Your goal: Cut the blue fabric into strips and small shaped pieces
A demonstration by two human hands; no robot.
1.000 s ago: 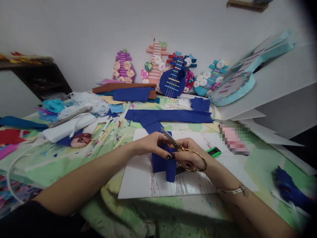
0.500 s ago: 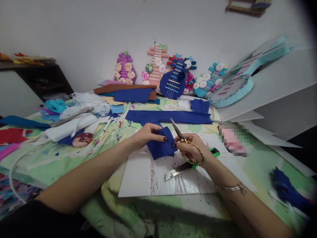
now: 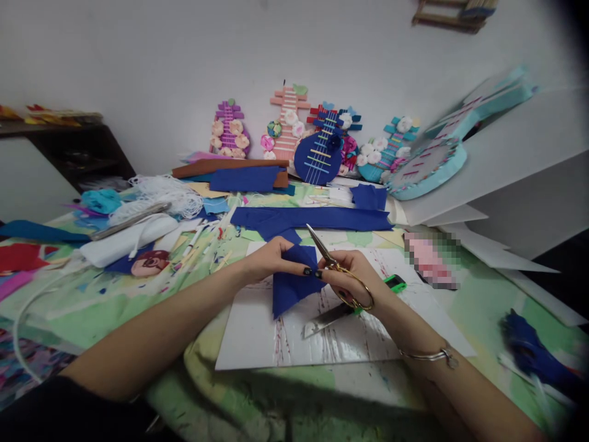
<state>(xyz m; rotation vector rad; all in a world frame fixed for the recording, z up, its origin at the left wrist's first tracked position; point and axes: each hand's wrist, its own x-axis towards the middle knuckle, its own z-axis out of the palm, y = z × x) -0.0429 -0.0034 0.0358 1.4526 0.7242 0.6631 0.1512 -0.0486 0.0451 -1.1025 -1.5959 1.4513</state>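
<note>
A piece of dark blue fabric [image 3: 294,291] hangs above the white board, pinched at its edge between the thumb and fingers of my left hand [image 3: 278,261]. My right hand [image 3: 352,276] grips gold-handled scissors [image 3: 322,245], their blades pointing up and to the left. Its thumb tip meets my left thumb at the fabric's right edge. Under both hands, a utility knife [image 3: 329,320] with a green and black handle lies on the white board [image 3: 248,356], its blade toward the left. Behind my hands stretches a long blue fabric strip [image 3: 331,218].
Miniature lutes, including a dark blue one [image 3: 317,156], lean against the back wall. White cord [image 3: 170,193], a white device [image 3: 124,239] and fabric scraps crowd the left. A blue glue gun [image 3: 529,344] lies at the right, below white panels [image 3: 483,184].
The blue fabric has turned in my fingers, and its lower corner now points down. My two thumbs have come together at its edge. The scissors stay in my right hand.
</note>
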